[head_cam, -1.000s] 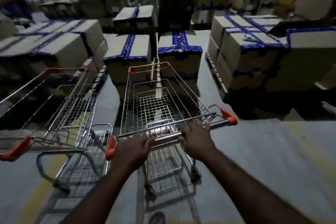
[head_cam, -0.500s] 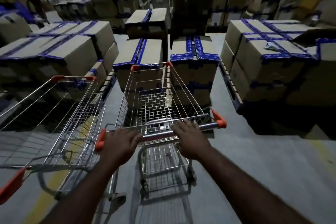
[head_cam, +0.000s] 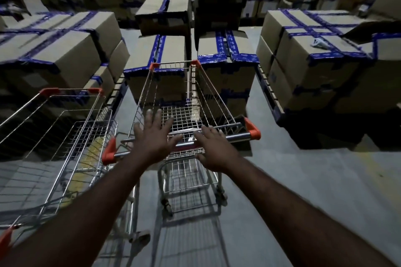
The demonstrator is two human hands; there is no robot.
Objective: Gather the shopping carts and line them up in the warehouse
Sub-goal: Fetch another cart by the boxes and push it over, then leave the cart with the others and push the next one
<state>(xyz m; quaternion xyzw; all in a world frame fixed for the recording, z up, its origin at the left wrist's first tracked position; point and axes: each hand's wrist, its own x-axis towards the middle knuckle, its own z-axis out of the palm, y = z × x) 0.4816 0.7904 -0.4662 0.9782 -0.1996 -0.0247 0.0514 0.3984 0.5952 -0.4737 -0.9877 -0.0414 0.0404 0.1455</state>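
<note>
The middle shopping cart (head_cam: pixel 191 115) stands on the grey floor (head_cam: pixel 314 180), its front rim close to the blue-taped cardboard boxes (head_cam: pixel 230 71) ahead. Both grips are spread over its handle bar (head_cam: pixel 236 136) and clasp nothing. The left grip (head_cam: pixel 155 138) has straight, fanned fingers above the bar, and the right grip (head_cam: pixel 213 150) lays straight fingers across it (whether either palm touches the bar cannot be told). A second cart (head_cam: pixel 65 132) stands just beside it on the left, roughly parallel, its front rim set a little further back
</note>
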